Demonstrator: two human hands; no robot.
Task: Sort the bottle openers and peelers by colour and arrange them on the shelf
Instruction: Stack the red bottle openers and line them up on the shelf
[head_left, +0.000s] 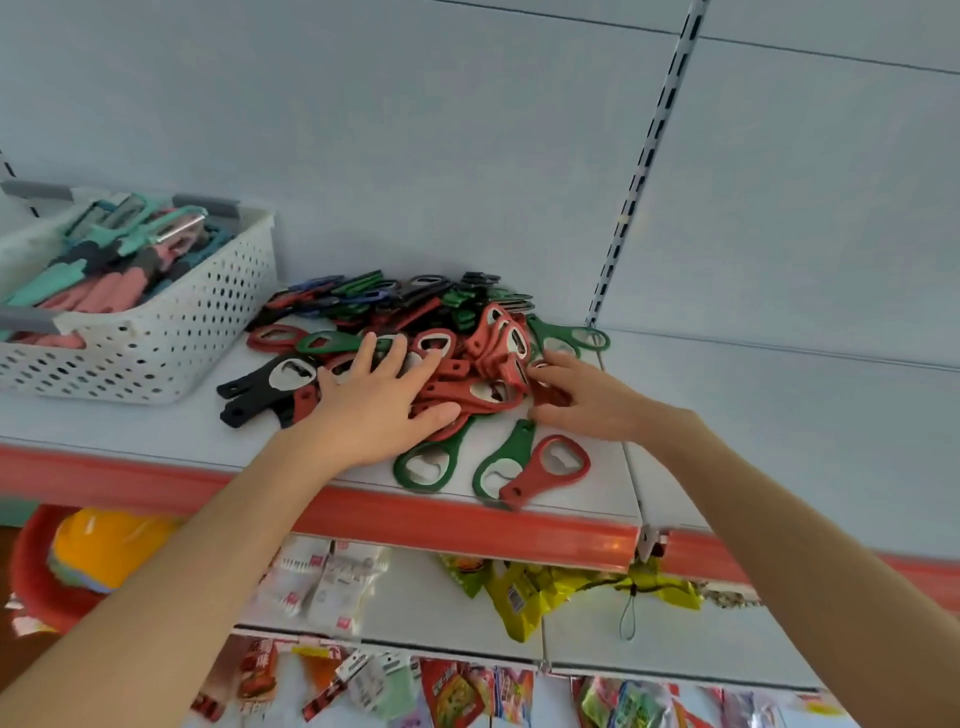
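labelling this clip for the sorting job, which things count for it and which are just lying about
For the job: pile of red, green, black and blue plastic bottle openers; red plastic opener pinched by right hand; white perforated plastic basket of teal and pink peelers; white shelf with red edge strip.
Lying about: yellow-green snack packets; white packets; red plastic basin.

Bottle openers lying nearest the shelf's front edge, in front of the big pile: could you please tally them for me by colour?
Green bottle openers: 2
Red bottle opener: 1
Total: 3
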